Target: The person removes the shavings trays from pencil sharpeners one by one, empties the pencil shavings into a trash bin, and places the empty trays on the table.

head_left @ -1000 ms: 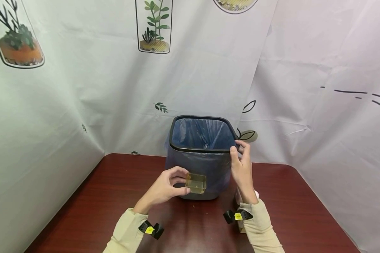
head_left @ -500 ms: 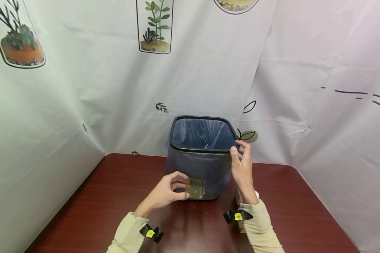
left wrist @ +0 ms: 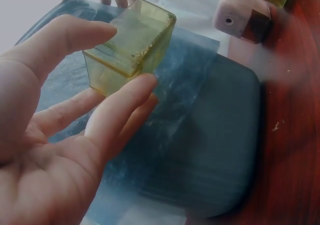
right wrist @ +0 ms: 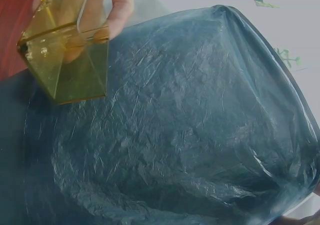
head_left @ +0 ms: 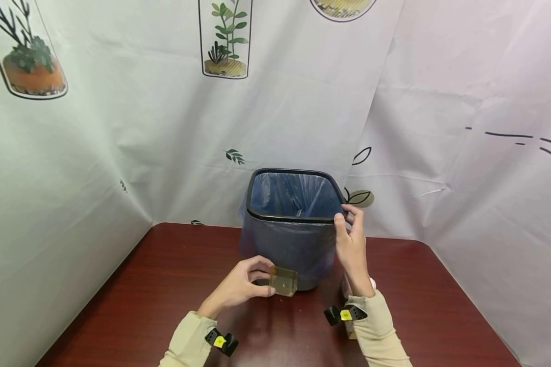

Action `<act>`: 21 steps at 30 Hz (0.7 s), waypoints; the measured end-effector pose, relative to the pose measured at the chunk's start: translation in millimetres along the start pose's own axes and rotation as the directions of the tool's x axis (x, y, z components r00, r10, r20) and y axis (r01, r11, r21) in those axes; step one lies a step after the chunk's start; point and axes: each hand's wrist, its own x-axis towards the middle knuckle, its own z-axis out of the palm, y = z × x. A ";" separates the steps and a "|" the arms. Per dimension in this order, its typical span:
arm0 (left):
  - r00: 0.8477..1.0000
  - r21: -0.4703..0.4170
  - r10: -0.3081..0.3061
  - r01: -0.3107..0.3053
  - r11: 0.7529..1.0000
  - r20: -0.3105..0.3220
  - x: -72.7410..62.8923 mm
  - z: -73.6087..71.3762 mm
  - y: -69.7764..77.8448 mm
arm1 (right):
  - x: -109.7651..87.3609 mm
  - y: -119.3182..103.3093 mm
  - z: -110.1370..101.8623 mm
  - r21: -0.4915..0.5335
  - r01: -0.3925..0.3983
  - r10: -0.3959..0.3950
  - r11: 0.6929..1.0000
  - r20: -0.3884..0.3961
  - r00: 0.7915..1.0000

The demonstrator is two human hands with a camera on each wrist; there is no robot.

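My left hand (head_left: pixel 239 285) pinches a small see-through yellow shavings box (head_left: pixel 283 282) between thumb and fingers, in front of the trash bin (head_left: pixel 286 244). Small bits cling along one edge of the box in the left wrist view. A bluish plastic bag lines the bin and hangs down outside it, under a black rim (head_left: pixel 294 218). At the rim's right front corner my right hand (head_left: pixel 352 250) grips, thumb in front and fingers behind. The left fingers (right wrist: pixel 120 10) show through and beside the box in the right wrist view.
A pink pencil sharpener (left wrist: pixel 242 15) with a round hole stands right of the bin, mostly hidden by the right wrist in the head view. Pale crumbs (left wrist: pixel 276 126) lie on the red-brown table (head_left: pixel 188 265). A white printed cloth (head_left: pixel 165 127) hangs behind.
My left hand has come down and nearer with the yellow box, from before the bin's middle to its foot. The right hand and the bin have stayed in place.
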 end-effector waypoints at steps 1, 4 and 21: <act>1.000 0.002 -0.003 0.003 1.000 -0.001 0.0 -0.3 -1.6 | 0.2 0.2 0.1 0.002 0.002 -0.002 1.000 -0.003 1.000; 1.000 0.011 -0.005 0.005 1.000 -0.010 -0.2 -1.2 -6.0 | 0.8 0.6 0.4 0.012 0.011 -0.011 1.000 -0.008 1.000; 0.999 0.036 -0.037 0.036 0.999 0.030 -1.6 -3.1 -24.7 | 0.2 -1.4 0.1 -0.023 -0.024 0.024 0.999 -0.008 1.000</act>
